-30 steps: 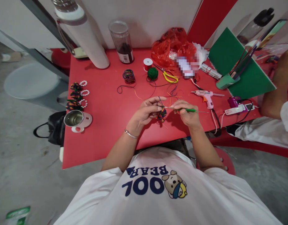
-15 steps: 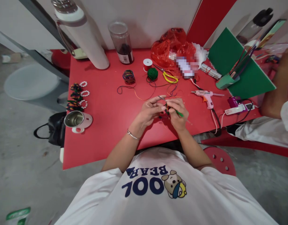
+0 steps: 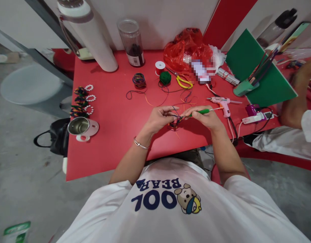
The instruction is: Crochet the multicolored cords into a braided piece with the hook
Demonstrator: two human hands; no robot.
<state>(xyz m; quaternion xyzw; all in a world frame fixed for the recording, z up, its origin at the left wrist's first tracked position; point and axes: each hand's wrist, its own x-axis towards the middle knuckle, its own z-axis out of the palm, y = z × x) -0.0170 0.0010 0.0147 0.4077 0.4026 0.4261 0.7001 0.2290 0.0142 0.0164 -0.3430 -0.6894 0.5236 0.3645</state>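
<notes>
Over the red table (image 3: 107,141) my left hand (image 3: 159,118) pinches a small multicoloured crocheted piece (image 3: 176,122), with thin threads trailing up from it. My right hand (image 3: 205,117) is closed round a green-handled crochet hook (image 3: 202,111). The hook's metal tip points left into the piece. The two hands almost touch above the table's near middle. A green ball of yarn (image 3: 165,77) and a multicoloured coil of thread (image 3: 139,80) lie further back, with loose strands running towards my hands.
Finished multicoloured pieces with bead rings (image 3: 82,101) and a steel mug (image 3: 81,126) sit at the left edge. Behind are a white roll (image 3: 91,37), a jar (image 3: 132,42), a red bag (image 3: 187,50), yellow pliers (image 3: 183,82), a glue gun (image 3: 221,101). Another person's arm (image 3: 295,98) is right.
My right hand swung the hook in against the piece, then drew back to the right, its handle now pointing right and slightly up. The left hand kept its pinch, shifting slightly.
</notes>
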